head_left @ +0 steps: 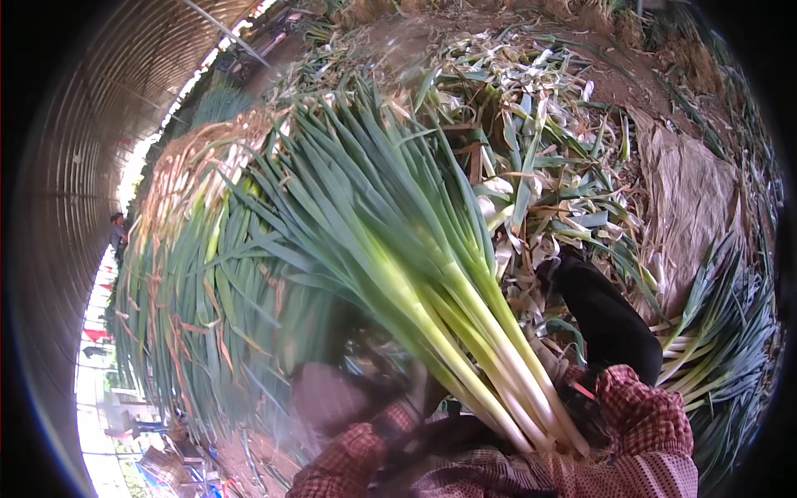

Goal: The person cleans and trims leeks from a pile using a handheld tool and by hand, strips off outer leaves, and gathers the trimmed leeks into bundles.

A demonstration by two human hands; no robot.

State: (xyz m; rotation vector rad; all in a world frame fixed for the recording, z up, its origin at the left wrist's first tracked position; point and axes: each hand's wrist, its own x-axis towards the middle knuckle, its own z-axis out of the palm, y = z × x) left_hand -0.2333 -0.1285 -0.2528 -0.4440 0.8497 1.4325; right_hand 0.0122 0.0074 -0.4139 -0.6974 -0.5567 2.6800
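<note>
Leeks (419, 270) partly hide piled greens (183, 290) and trimmings (544, 178).

leek bundle (448, 307): underside hidden | left sleeve (342, 463): cut off | far person (119, 232): indistinct

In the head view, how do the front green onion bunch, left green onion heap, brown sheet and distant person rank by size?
Largest: front green onion bunch and left green onion heap, too alike to rank.
Then: brown sheet.
Smallest: distant person, tiny from being far off.
</note>
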